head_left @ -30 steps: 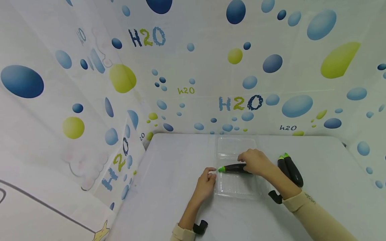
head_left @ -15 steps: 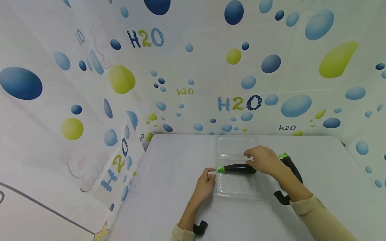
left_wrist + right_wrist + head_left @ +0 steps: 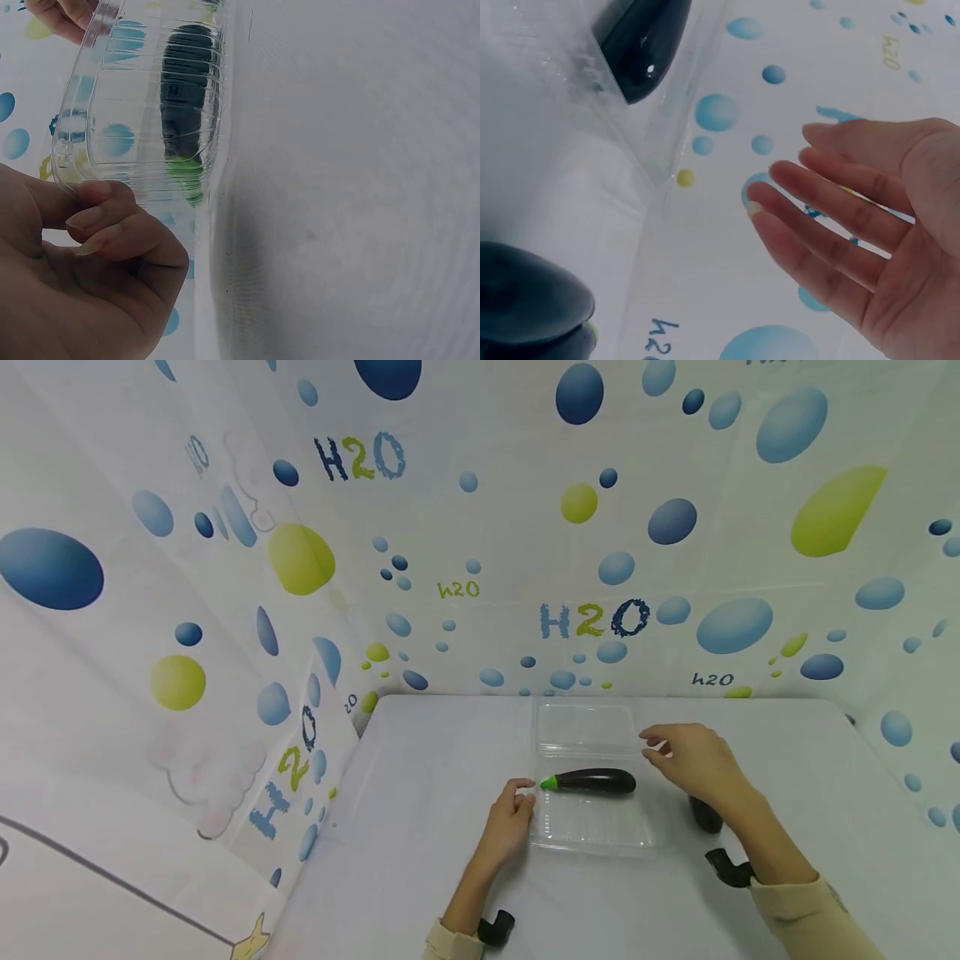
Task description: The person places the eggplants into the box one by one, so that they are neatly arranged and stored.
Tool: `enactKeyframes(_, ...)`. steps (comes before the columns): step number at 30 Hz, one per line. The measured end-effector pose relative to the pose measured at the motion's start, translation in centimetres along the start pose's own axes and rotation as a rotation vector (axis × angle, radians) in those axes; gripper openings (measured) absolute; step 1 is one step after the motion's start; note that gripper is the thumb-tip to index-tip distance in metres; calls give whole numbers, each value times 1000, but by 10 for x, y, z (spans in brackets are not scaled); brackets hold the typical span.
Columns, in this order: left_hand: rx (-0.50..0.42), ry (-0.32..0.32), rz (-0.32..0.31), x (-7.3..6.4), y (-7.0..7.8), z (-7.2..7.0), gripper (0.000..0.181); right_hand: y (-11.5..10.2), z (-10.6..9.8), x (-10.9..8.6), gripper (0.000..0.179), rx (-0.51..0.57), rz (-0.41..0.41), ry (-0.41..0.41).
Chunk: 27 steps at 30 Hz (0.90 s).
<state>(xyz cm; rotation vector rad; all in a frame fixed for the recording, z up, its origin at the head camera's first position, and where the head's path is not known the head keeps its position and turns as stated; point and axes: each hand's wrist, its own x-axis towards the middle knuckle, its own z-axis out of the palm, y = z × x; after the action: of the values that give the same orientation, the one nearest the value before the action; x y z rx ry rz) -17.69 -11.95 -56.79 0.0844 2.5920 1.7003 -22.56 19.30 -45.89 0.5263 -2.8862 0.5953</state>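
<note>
A dark eggplant (image 3: 596,781) with a green stem end lies crosswise in a clear plastic container (image 3: 592,831), its stem toward the left. The container's lid half (image 3: 585,727) is folded back flat behind it. My left hand (image 3: 510,820) pinches the container's left rim between thumb and forefinger, as the left wrist view shows. To the right of the container, my right hand (image 3: 697,766) is in the air with fingers loosely extended and holding nothing. Partly hidden under the right forearm is another eggplant (image 3: 707,816); two eggplants (image 3: 532,296) lie together in the right wrist view.
A white table (image 3: 442,735) bears everything. Behind it and at the sides hangs a white curtain (image 3: 517,527) printed with blue and green dots and lettering. A black wrist mount (image 3: 727,868) sits on the right wrist, another wrist mount (image 3: 497,928) on the left.
My right hand has let go of the eggplant in the container and moved right, toward the other eggplants. The left hand has stayed at the container's rim.
</note>
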Motion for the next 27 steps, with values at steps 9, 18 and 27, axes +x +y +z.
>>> enactKeyframes(9, 1, 0, 21, 1, -4, -1, 31, 9, -3, -24, 30, 41, 113, 161)
enactKeyframes(18, 5, -1, 25, 1, -4, -1, 31, 21, 6, -43, 40, 120, 205, 344)
enactKeyframes(27, -3, -1, 25, 0, -3, -1, 30, 36, 14, -59, 40, 141, 341, 362)
